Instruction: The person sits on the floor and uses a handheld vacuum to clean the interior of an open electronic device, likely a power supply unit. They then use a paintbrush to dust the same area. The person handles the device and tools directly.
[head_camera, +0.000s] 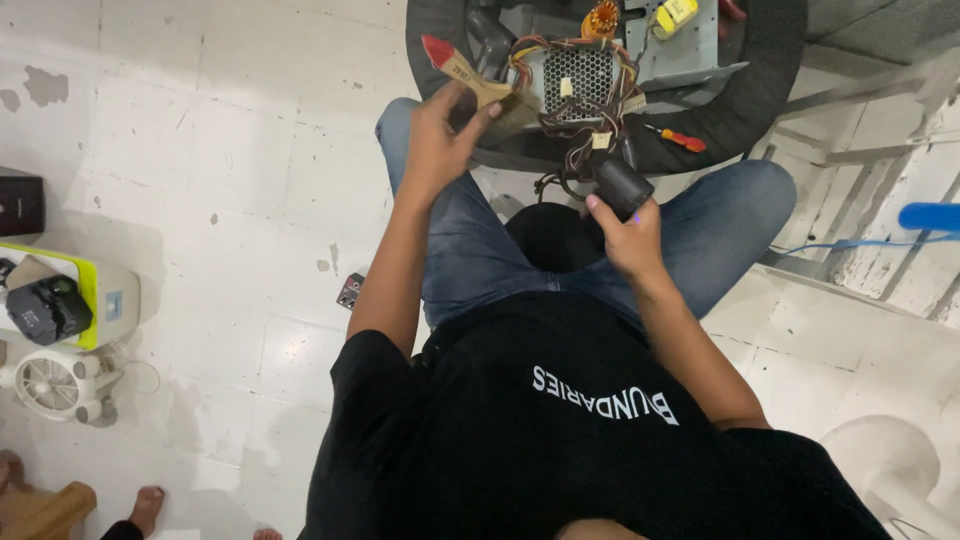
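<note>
My left hand (438, 142) grips a paintbrush (478, 80) with a wooden handle and a red tip, its bristles next to an opened grey power supply unit (580, 75). The unit shows a metal fan grille, a copper coil and bundles of coloured wires, and it rests on a black tyre (745, 100). My right hand (632, 238) holds a black cylindrical part (624, 187) joined to the unit's dark cable. I sit with blue jeans and a black shirt, knees on either side of the tyre.
A red-handled screwdriver (682, 139) lies on the tyre. A yellow-and-white box with a black device (55, 300) and a small white fan (55, 385) stand at the left. A small dark part (350, 290) lies on the white tiled floor. Another person's feet (145, 508) show bottom left.
</note>
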